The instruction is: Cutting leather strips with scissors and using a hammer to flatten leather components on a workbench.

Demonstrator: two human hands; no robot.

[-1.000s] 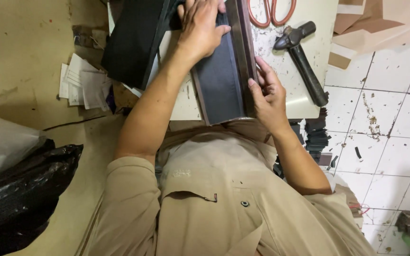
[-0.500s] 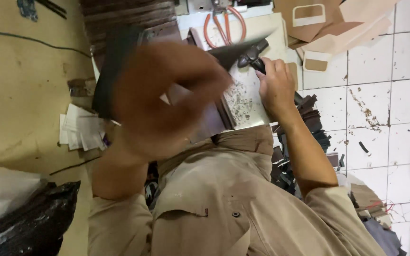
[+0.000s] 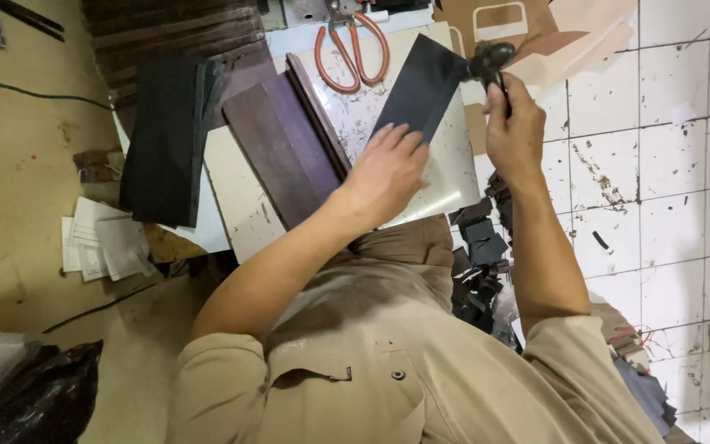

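White worn table [image 3: 441, 185] over tiled floor. Your left hand [image 3: 384, 168] flat, fingers spread, pinning dark leather sheet [image 3: 421, 86]; right hand [image 3: 515, 131] clenched round black hammer [image 3: 491, 62]. Pounding step; strike beside sheet's edge, clear of fingers.

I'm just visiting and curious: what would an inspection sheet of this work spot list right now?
Surface: white slab, scuffed and stained.
Job's things: dark sheet flat on slab; dark tool at its corner.
Clutter: stacked dark strips, red-handled scissors, black pile, papers, offcuts.
Hands: left hand pressing sheet; right hand gripping tool.
Cables: green cable across floor.
Surroundings: tiled floor, black bag.
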